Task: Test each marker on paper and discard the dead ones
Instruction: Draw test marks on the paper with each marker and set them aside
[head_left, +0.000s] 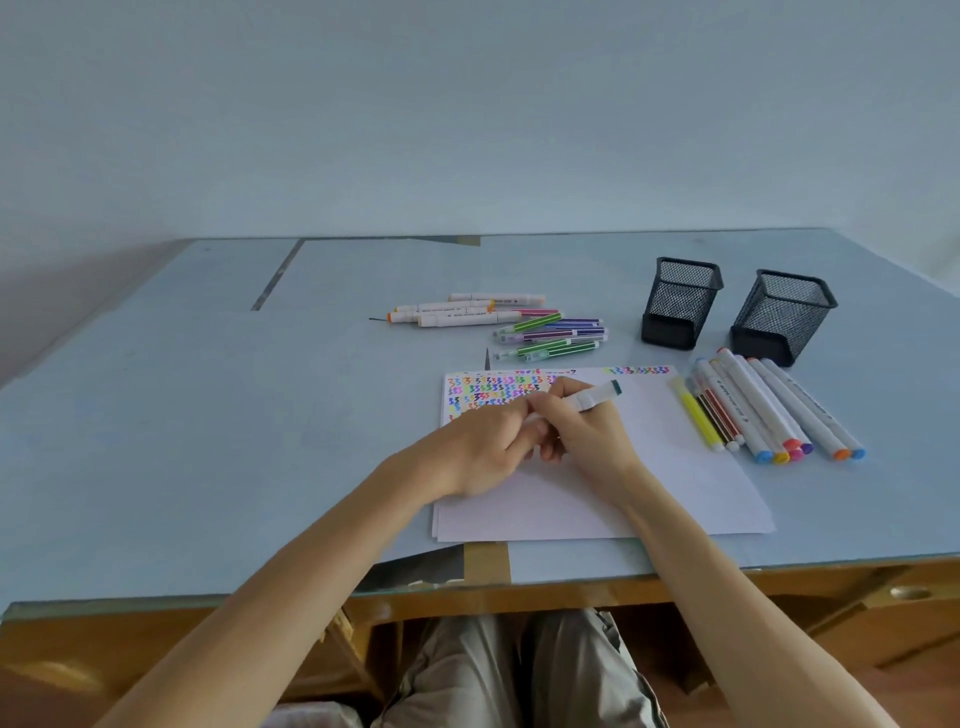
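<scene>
**A:** Nearest you, both hands meet over the paper (597, 499). Your right hand (587, 431) has its grip closed around a white marker (592, 399), dark green end pointing up and away. Your left hand (485, 441) is curled at the marker's lower end; I can't tell whether its grip is pinching a cap or only steadying the barrel.

**B:** What could go wrong from here?

**A:** If you're pulling a cap, a sudden release could jerk the tip across the sheet, or the cap could roll off the tabletop (208, 415) edge close to you. Your left palm also rests on the paper just below the coloured test squiggles (493, 387); wet ink could smear.

**B:** And further out?

**A:** To your right lies a row of markers (769, 410), beyond the sheet another cluster of markers (519, 322), and behind them two mesh pen holders (680, 301), which look empty from here. Nothing marks which group is tested, so you could set this marker in the wrong pile, or drop a dead one among the good.
</scene>
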